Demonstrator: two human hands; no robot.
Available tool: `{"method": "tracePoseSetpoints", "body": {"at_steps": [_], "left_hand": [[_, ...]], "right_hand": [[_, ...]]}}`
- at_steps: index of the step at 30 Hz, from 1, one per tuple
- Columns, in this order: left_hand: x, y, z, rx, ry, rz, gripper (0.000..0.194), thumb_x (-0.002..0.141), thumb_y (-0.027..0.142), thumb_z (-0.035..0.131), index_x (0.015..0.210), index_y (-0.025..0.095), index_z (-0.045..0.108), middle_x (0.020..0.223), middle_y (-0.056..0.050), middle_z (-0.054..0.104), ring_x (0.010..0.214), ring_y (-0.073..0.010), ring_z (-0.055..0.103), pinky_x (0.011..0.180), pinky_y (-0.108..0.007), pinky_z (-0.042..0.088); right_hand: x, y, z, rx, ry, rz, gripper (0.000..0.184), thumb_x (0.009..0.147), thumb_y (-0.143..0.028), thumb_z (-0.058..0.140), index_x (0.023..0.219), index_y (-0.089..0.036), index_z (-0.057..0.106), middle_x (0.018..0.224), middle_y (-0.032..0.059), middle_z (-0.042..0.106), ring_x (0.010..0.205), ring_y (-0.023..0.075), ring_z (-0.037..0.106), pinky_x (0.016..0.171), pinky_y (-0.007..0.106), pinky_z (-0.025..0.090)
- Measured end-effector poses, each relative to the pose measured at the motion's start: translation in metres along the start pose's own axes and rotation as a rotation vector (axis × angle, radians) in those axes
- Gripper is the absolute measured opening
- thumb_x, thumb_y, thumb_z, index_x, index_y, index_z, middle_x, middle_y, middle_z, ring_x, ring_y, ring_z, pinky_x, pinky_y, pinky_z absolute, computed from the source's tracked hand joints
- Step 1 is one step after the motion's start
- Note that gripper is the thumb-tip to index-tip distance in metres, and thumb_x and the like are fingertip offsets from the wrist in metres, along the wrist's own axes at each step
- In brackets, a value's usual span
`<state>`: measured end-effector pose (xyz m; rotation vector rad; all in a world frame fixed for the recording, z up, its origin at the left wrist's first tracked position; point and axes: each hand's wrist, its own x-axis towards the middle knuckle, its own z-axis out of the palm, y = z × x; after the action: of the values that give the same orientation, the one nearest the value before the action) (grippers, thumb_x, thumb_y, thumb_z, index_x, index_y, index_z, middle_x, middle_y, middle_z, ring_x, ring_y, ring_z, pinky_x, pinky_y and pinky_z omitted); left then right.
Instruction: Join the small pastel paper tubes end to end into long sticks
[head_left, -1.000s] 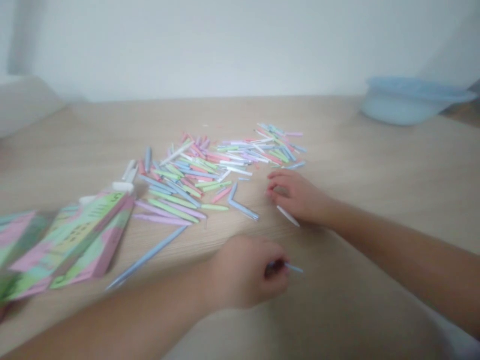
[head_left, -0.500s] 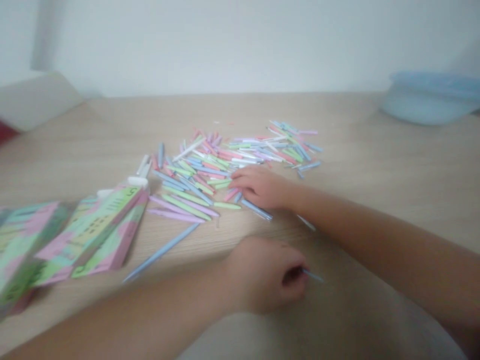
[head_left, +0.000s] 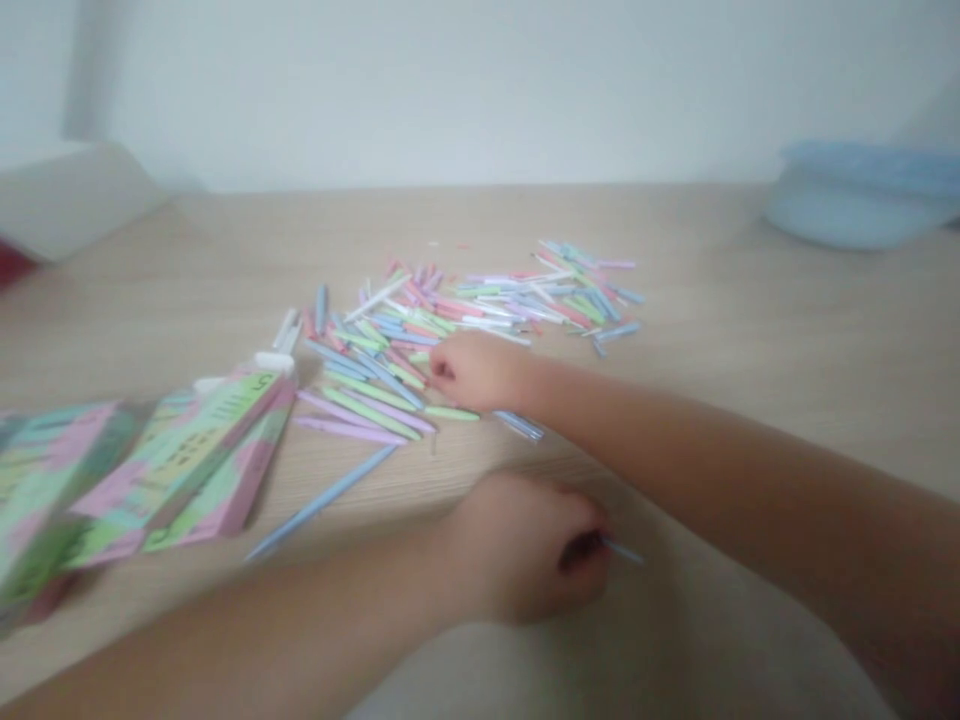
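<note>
My left hand (head_left: 532,550) is closed low in the middle of the view. A thin bluish stick, like a pen refill (head_left: 624,551), pokes out of its fingers to the right. Above it, my right hand (head_left: 476,370) reaches in from the right with curled fingers at the near edge of a heap of pastel pen parts (head_left: 420,325). Whatever those fingers grip is hidden. Beside this hand lie a green pen barrel (head_left: 451,413) and several thin blue pieces (head_left: 519,426). A long blue pen (head_left: 322,503) rests on the table left of my left hand.
Patterned pink and green boxes (head_left: 180,450) lie at the left, with a white object (head_left: 276,362) behind them. A pale box-like object (head_left: 75,195) stands at the back left, a translucent blue container (head_left: 862,195) at the back right. A wall rises behind the table.
My right hand has moved a little left along the heap, its fingers now more curled. My left hand has barely moved and keeps the thin stick.
</note>
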<state>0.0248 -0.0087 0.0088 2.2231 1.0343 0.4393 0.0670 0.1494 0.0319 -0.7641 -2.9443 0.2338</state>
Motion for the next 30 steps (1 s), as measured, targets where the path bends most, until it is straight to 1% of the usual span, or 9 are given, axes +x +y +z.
{"method": "tracePoseSetpoints", "body": {"at_steps": [3, 9, 14, 17, 20, 24, 26, 28, 30], "left_hand": [[-0.001, 0.001, -0.003, -0.008, -0.039, 0.023, 0.015, 0.092, 0.027, 0.064, 0.093, 0.023, 0.079, 0.084, -0.004, 0.080, 0.071, -0.0207, 0.072, 0.064, -0.031, 0.051], [-0.001, -0.001, -0.004, -0.041, -0.024, 0.062, 0.014, 0.092, 0.024, 0.063, 0.091, 0.021, 0.077, 0.082, -0.002, 0.078, 0.070, -0.0166, 0.068, 0.064, -0.027, 0.048], [-0.003, -0.001, -0.006, -0.081, -0.012, 0.049, 0.016, 0.092, 0.025, 0.064, 0.095, 0.022, 0.079, 0.081, -0.003, 0.077, 0.067, -0.0179, 0.068, 0.062, -0.028, 0.049], [-0.004, 0.000, -0.007, -0.103, 0.003, 0.019, 0.016, 0.093, 0.024, 0.063, 0.096, 0.023, 0.079, 0.083, -0.003, 0.078, 0.070, -0.0187, 0.069, 0.064, -0.029, 0.050], [-0.006, 0.000, -0.007, -0.126, 0.013, 0.000, 0.017, 0.096, 0.024, 0.062, 0.099, 0.023, 0.078, 0.084, -0.001, 0.077, 0.072, -0.0170, 0.067, 0.066, -0.028, 0.049], [-0.006, -0.003, -0.006, -0.174, 0.062, -0.022, 0.014, 0.095, 0.023, 0.062, 0.096, 0.021, 0.076, 0.078, 0.002, 0.073, 0.067, -0.0133, 0.062, 0.063, -0.026, 0.045], [-0.006, -0.004, -0.007, -0.206, 0.080, -0.031, 0.013, 0.096, 0.024, 0.062, 0.095, 0.021, 0.075, 0.077, 0.002, 0.071, 0.065, -0.0119, 0.060, 0.062, -0.025, 0.044], [-0.006, -0.004, -0.007, -0.231, 0.090, -0.036, 0.013, 0.098, 0.026, 0.061, 0.095, 0.021, 0.074, 0.077, 0.003, 0.069, 0.067, -0.0109, 0.059, 0.063, -0.024, 0.044], [-0.006, -0.005, -0.008, -0.242, 0.101, -0.040, 0.014, 0.099, 0.027, 0.061, 0.094, 0.021, 0.073, 0.076, 0.004, 0.067, 0.067, -0.0103, 0.058, 0.063, -0.023, 0.043]], "right_hand": [[0.016, -0.013, -0.007, -0.021, -0.084, -0.015, 0.013, 0.090, -0.012, 0.067, 0.096, -0.011, 0.078, 0.084, 0.0131, 0.078, 0.074, 0.0239, 0.069, 0.069, 0.033, 0.044], [0.023, -0.030, -0.010, -0.037, -0.145, -0.027, 0.034, 0.102, -0.007, 0.050, 0.130, -0.009, 0.068, 0.114, 0.0191, 0.080, 0.091, 0.0277, 0.075, 0.078, 0.035, 0.052], [-0.001, -0.019, -0.016, -0.034, -0.135, -0.035, 0.022, 0.098, -0.017, 0.065, 0.119, -0.012, 0.071, 0.112, 0.0178, 0.080, 0.096, 0.0287, 0.075, 0.077, 0.034, 0.053], [-0.027, -0.008, -0.019, -0.017, -0.038, -0.052, 0.016, 0.091, -0.015, 0.073, 0.106, -0.011, 0.073, 0.115, 0.0199, 0.076, 0.103, 0.0314, 0.071, 0.083, 0.037, 0.050], [-0.063, -0.006, -0.023, 0.209, 0.214, -0.025, 0.016, 0.099, -0.012, 0.058, 0.097, -0.014, 0.073, 0.103, 0.0103, 0.076, 0.097, 0.0233, 0.067, 0.086, 0.034, 0.048], [-0.126, -0.014, -0.020, 0.741, 0.534, 0.244, 0.008, 0.097, -0.028, 0.068, 0.094, -0.021, 0.071, 0.086, -0.0003, 0.069, 0.074, 0.0145, 0.060, 0.067, 0.028, 0.048], [-0.160, -0.020, -0.012, 1.013, 0.639, 0.439, 0.020, 0.098, -0.043, 0.069, 0.098, -0.024, 0.067, 0.075, -0.0040, 0.061, 0.058, 0.0113, 0.050, 0.051, 0.025, 0.039], [-0.190, -0.024, -0.001, 1.171, 0.653, 0.581, 0.027, 0.094, -0.051, 0.074, 0.099, -0.026, 0.065, 0.068, -0.0070, 0.054, 0.050, 0.0099, 0.043, 0.044, 0.024, 0.033], [-0.214, -0.028, 0.010, 1.195, 0.648, 0.660, 0.030, 0.090, -0.051, 0.079, 0.095, -0.025, 0.064, 0.065, -0.0067, 0.055, 0.051, 0.0110, 0.047, 0.045, 0.024, 0.036]]}}
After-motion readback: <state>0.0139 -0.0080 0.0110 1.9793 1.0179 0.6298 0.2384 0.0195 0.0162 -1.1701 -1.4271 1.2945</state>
